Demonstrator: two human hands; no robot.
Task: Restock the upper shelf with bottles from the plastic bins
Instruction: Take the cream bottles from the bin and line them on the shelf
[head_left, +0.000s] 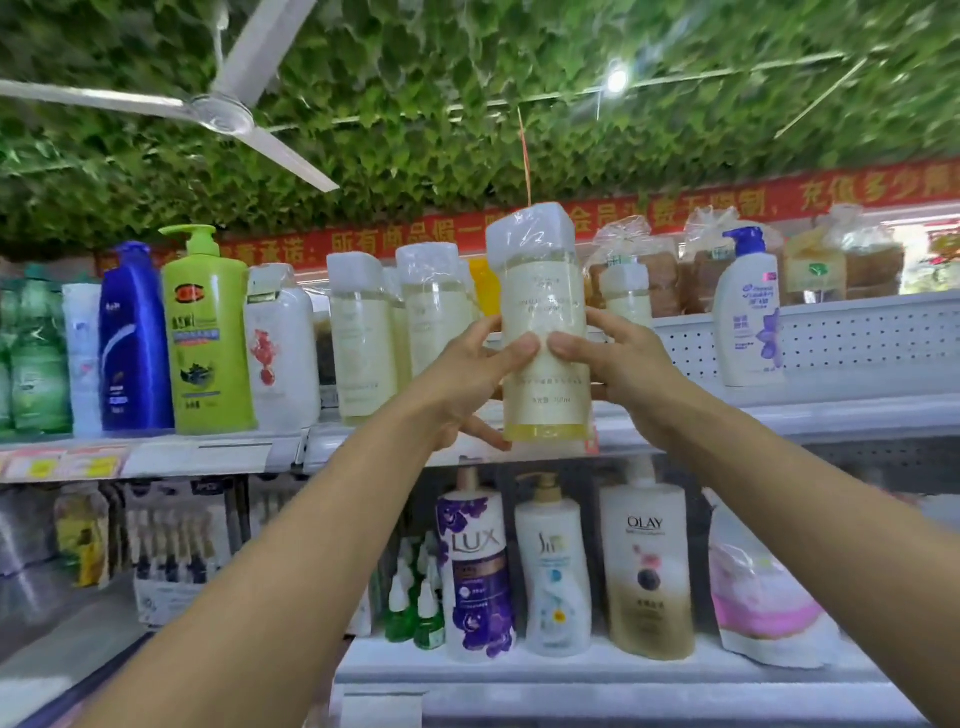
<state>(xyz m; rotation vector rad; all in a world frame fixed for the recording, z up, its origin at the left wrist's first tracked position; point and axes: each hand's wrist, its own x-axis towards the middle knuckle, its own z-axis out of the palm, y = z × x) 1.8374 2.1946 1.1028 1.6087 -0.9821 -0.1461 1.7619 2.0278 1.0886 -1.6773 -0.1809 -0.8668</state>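
The held bottle (540, 332) was pale yellow with a white cap. Left of the grip stood a lime-green bottle (208, 338) and a deep blue bottle (134, 343); below it, a purple-flowered white bottle (475, 566).

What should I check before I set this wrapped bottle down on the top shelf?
1. Hold: left hand and right hand both grip the pale yellow bottle: ok.
2. Bottle upright, cap on top: ok.
3. Bottle base above the upper shelf edge: not ok, it hangs about level with the edge.
4. Free slot: open space shows between the matching wrapped bottles and the white pump bottle: ok.
5. Depth behind that slot: cannot tell, the held bottle hides it.
6. Plastic wrap intact: cannot tell.
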